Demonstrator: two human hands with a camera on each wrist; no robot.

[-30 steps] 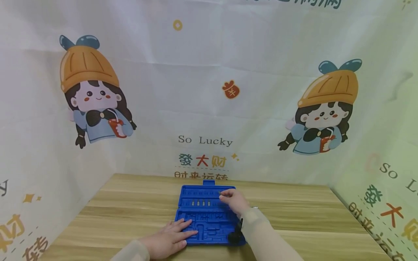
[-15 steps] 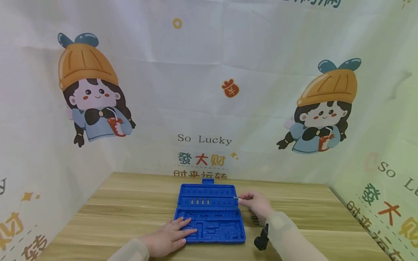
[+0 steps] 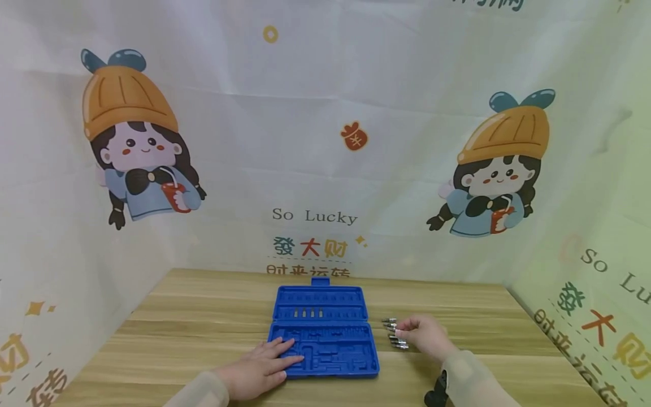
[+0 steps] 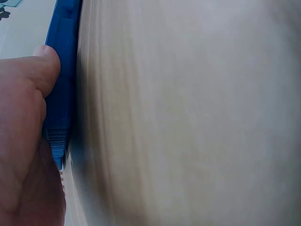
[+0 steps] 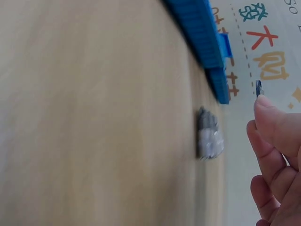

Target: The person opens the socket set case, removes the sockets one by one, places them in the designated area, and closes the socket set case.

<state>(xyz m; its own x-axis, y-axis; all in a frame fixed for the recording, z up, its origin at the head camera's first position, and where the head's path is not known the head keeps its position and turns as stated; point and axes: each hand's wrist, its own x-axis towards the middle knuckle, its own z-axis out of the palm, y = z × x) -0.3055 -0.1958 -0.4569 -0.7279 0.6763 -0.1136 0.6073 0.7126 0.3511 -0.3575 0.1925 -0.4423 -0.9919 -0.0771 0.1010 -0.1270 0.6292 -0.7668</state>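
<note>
the left hand rests, fingers spread, on the blue case; the right hand, pinching a small bit, has moved from the case's right edge to the row of bits on the desk. four bits stay in the case.

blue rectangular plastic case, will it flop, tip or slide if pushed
The case may slide rather than tip, since it lies open and flat. It looks molded and stiff, but could fold along its middle seam. The left hand resting on it would probably steady it.
</note>
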